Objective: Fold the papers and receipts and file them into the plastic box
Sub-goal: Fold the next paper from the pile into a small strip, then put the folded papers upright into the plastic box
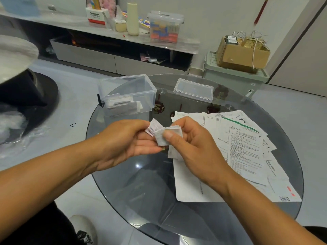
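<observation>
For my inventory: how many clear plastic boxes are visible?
2: open clear plastic box on the round glass table; lidded clear plastic box on the grey shelf.

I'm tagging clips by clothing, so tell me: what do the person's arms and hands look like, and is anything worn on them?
Both forearms are bare, with no sleeves in view. The left hand and right hand carry no gloves, and no rings, watch or bracelet show. The right thumbnail is short and unpainted.

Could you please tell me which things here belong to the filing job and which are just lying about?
Job: folded receipt in left hand and right hand; papers; open box; lid.

Lying about: cardboard box; cream bottle; filled tub; shoe.
</observation>
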{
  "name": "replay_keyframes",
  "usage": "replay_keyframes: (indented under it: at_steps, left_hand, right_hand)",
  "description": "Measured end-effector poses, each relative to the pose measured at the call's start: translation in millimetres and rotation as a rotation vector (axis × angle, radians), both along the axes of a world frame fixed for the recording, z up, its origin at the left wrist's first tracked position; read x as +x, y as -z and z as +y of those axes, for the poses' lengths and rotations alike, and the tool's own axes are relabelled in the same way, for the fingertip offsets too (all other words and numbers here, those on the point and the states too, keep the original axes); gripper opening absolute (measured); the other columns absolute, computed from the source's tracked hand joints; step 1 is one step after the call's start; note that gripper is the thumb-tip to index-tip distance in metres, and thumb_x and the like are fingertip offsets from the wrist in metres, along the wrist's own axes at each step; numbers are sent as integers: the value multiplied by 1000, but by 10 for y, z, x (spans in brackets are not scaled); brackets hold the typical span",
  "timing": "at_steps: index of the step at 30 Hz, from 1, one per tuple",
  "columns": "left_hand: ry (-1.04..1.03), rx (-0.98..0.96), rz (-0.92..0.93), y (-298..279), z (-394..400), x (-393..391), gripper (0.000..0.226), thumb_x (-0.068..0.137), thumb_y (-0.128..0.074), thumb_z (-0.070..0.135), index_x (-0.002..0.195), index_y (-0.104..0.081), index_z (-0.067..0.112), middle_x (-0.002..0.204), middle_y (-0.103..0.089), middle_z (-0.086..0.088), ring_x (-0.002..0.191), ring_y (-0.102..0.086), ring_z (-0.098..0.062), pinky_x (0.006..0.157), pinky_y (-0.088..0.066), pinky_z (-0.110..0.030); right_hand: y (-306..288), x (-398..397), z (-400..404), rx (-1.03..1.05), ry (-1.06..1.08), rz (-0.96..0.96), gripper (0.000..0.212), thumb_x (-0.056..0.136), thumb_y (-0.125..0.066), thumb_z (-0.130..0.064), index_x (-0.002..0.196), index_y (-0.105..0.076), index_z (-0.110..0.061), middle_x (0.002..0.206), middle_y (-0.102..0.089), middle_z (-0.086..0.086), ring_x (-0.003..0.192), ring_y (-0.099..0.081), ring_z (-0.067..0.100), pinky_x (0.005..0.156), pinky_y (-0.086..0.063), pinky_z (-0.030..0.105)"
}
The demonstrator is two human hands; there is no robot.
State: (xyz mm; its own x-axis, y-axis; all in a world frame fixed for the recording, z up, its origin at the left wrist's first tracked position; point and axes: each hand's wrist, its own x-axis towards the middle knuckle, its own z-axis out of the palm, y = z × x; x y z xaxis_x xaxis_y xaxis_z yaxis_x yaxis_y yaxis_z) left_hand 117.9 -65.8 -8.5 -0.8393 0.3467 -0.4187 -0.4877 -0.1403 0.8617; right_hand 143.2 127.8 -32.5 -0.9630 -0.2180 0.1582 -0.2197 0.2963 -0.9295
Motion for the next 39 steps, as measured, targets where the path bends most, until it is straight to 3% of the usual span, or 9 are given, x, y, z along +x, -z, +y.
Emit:
replay_keyframes:
  at_steps: [3, 7, 14, 18, 22, 26, 28, 34, 39]
  left_hand:
    - [51, -22, 17, 15, -15, 13, 50, 102, -49, 42, 122, -63, -1, 112, -74, -21, 105, -73, -32, 90, -59, -38]
    - [-28, -68, 109, 96, 25, 23, 26, 104, -51, 19, 116, -66, 2, 101, -78, -14, 92, -76, -21, 79, -62, -26]
    - [-58, -33, 233, 117, 59, -11, 31, 100, -55, 27, 112, -73, 6, 85, -73, -5, 75, -66, -9, 75, -58, -20]
    - [-12, -251, 422, 100, 35, -14, 20, 101, -59, 17, 111, -76, 14, 91, -77, -4, 83, -72, -12, 83, -60, -23]
    - [-44, -440, 646, -71, -72, -120, 10, 94, -68, 22, 104, -71, 21, 87, -75, 1, 81, -72, -13, 74, -59, -23]
    - [-155, -1361, 1196, -318, -450, -474, 53, 82, -72, 56, 128, -58, 32, 121, -64, 12, 110, -56, -12, 91, -48, -31]
    - [-67, -1643, 1108, -394, -622, -613, 59, 84, -73, 53, 136, -58, 30, 129, -65, 4, 121, -55, -22, 106, -38, -42]
    - [169, -1551, 1003, -239, -790, -624, 21, 98, -63, 26, 117, -69, 33, 103, -75, 12, 110, -64, -9, 125, -2, -28]
    - [340, -1490, 1000, -299, -830, -331, 12, 90, -71, 38, 102, -68, 39, 103, -60, 18, 110, -52, -9, 93, -46, -21]
  right_hand:
    - [0, 5, -9, 65, -8, 9, 13, 100, -62, -40, 99, -64, -27, 93, -73, -5, 89, -69, 20, 85, -55, 58]
    - [-41, -21, -72, -189, 141, -99, 12, 101, -65, -27, 106, -73, -19, 98, -78, -3, 93, -73, 14, 87, -59, 34]
    - [13, -74, -171, -213, 364, -111, 7, 89, -79, -30, 94, -79, -25, 84, -79, -4, 75, -74, 12, 76, -59, 32]
    - [-28, -116, -162, 10, 336, -7, 25, 89, -79, -37, 112, -72, -40, 98, -69, -15, 77, -65, 5, 71, -52, 18]
    - [-303, -245, -129, 267, 187, 69, 5, 93, -73, -39, 96, -76, -36, 84, -72, -20, 75, -64, 1, 66, -48, 20]
    - [-575, -488, -92, 250, 245, 89, 6, 95, -73, -36, 91, -74, -32, 78, -73, -15, 73, -68, 7, 66, -53, 29]
    - [-689, -596, -113, 215, 266, 85, 7, 96, -72, -33, 89, -72, -31, 80, -74, -11, 74, -71, 9, 66, -56, 32]
    - [-948, -796, -269, 323, 222, 163, 6, 93, -75, -29, 87, -74, -27, 77, -74, -8, 70, -72, 14, 63, -64, 38]
    - [-900, -909, -463, 591, 84, 259, 6, 93, -74, -26, 91, -77, -22, 82, -73, -6, 73, -68, 14, 71, -61, 40]
